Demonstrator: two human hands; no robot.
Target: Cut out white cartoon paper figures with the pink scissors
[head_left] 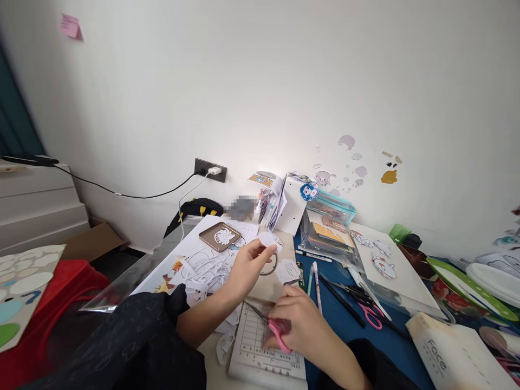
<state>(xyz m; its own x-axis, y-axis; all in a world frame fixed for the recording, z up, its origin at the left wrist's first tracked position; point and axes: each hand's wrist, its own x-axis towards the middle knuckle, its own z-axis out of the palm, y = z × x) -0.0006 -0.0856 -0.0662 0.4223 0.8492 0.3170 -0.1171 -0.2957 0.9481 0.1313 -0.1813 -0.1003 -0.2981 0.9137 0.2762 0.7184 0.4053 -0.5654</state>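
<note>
My left hand [252, 264] pinches a small white paper cutout [268, 239] between thumb and fingers, raised over the desk. In my right hand [296, 317] are scissors with pink handles [278, 335]; their blades point up and to the left. Beneath the scissors lies a pad printed with a grid [260, 346]. Curled white paper scraps [209, 275] are heaped to the left of my left hand. Behind them a brown metal tray [220, 236] holds a paper figure. Another cutout with writing on it [288, 271] lies between my hands.
A second pair of pink-handled scissors [371, 316] lies right among pens [317, 287] on the blue surface. A white box [447, 349] stands at the front right. Farther back are a clear pouch [331, 238] and upright papers [290, 201]. A cable [150, 197] runs to a wall socket.
</note>
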